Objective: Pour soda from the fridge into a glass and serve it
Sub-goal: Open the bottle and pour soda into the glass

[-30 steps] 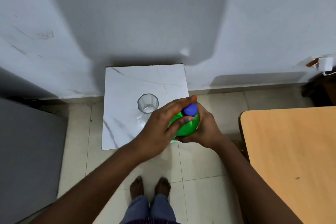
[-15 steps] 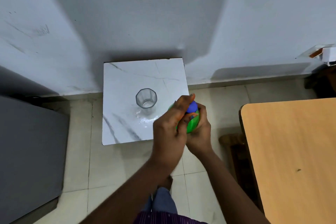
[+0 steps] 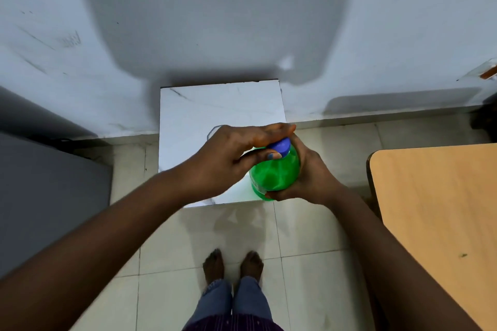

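A green soda bottle (image 3: pixel 277 176) with a blue cap (image 3: pixel 281 148) is held upright over the front right part of a small white marble table (image 3: pixel 204 107). My right hand (image 3: pixel 312 177) wraps the bottle's body from the right. My left hand (image 3: pixel 236 158) reaches over from the left, its fingers and thumb pinched on the cap. A clear glass (image 3: pixel 212 131) stands on the table behind my left hand; only a sliver of its rim shows.
A grey fridge (image 3: pixel 48 196) stands at the left. A wooden table (image 3: pixel 441 209) fills the right side. The white wall (image 3: pixel 242 21) rises right behind the marble table. My bare feet (image 3: pixel 232 266) stand on the tiled floor.
My left hand has shifted over the glass and hides most of it. The bottle now shows more of its green body. The view has tilted down, and my feet show again.
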